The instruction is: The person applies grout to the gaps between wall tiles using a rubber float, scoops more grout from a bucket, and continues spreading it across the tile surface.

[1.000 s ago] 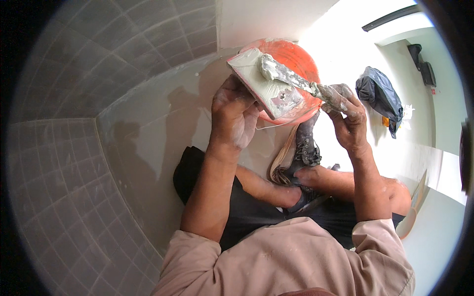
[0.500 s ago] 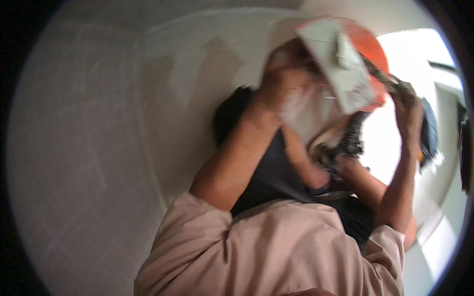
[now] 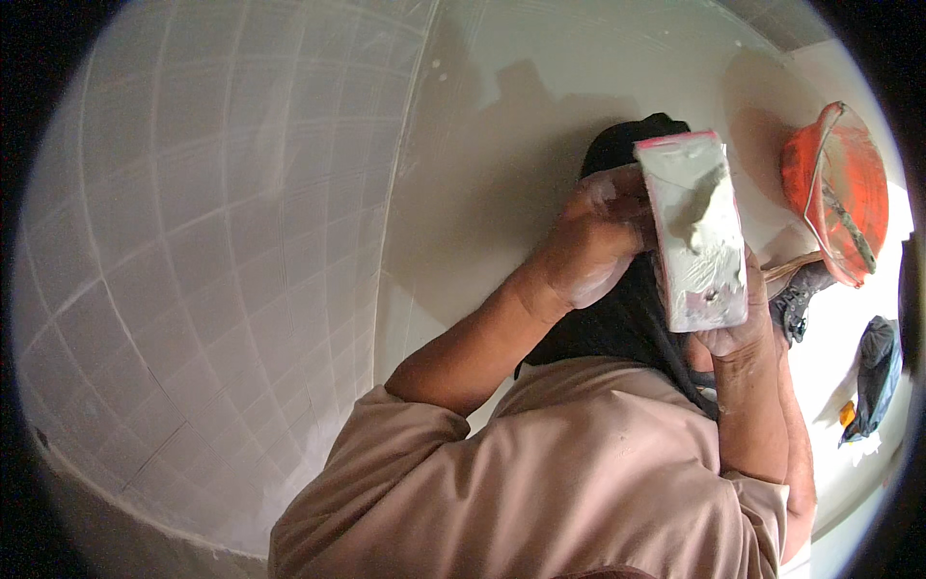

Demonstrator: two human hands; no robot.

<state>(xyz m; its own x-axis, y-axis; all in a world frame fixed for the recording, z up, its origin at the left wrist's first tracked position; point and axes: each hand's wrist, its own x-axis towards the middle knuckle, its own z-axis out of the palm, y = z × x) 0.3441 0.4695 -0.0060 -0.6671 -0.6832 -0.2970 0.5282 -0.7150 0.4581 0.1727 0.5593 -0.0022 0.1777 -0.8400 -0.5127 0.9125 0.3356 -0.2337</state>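
Note:
In front of my chest, a long rectangular plastering trowel (image 3: 687, 251) is tilted up, its pale face smeared with wet white plaster (image 3: 709, 212) and its rim edged in red. My left hand (image 3: 600, 236), dusted white, is closed at its left side, fingers hidden behind the plate. My right hand (image 3: 739, 336) grips the lower right edge from behind; most of its fingers are out of sight. An orange bucket (image 3: 794, 164) with a wire handle stands to the far right, and a plaster-coated flat tool (image 3: 851, 230) leans inside it.
A grey tiled wall (image 3: 222, 241) rises on the left, meeting a smooth pale surface (image 3: 482, 145) ahead. Below the bucket is a dark shoe (image 3: 799, 297). A dark plastic bag (image 3: 876, 372) lies on the bright floor at the right.
The trowel has come away from the bucket toward my chest and turned upright. My right hand has let go of the tool in the bucket and moved to the trowel. My view has shifted left.

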